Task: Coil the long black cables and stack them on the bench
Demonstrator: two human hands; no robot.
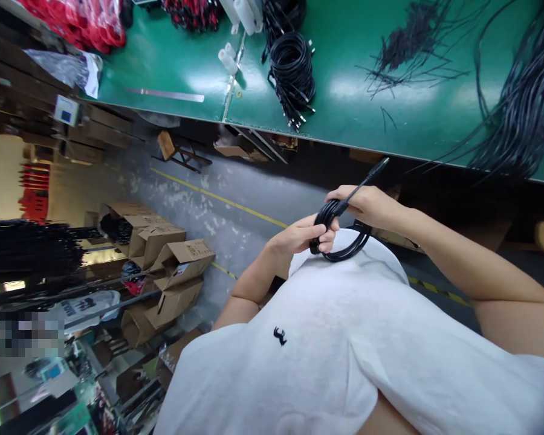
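Note:
A coiled black cable (351,249) is held in front of my white shirt, short of the bench edge. My left hand (306,234) is closed round the bundled side of the coil, with the thumb across it. At the coil's upper side is my right hand (367,204), its fingers bent behind the strands and partly hidden. One cable end with a metal-tipped plug (378,170) sticks out past the right hand toward the bench. On the green bench (340,121) lie several finished-looking coils of black cable (292,66) with metal plugs.
Thin black ties (408,42) are heaped on the bench, with a spread of loose black cables (521,115) at the right. A metal ruler (167,95), white rolls (228,59) and red bundles (86,24) lie leftward. Open cardboard boxes (181,263) and a wooden stool (167,146) stand on the floor.

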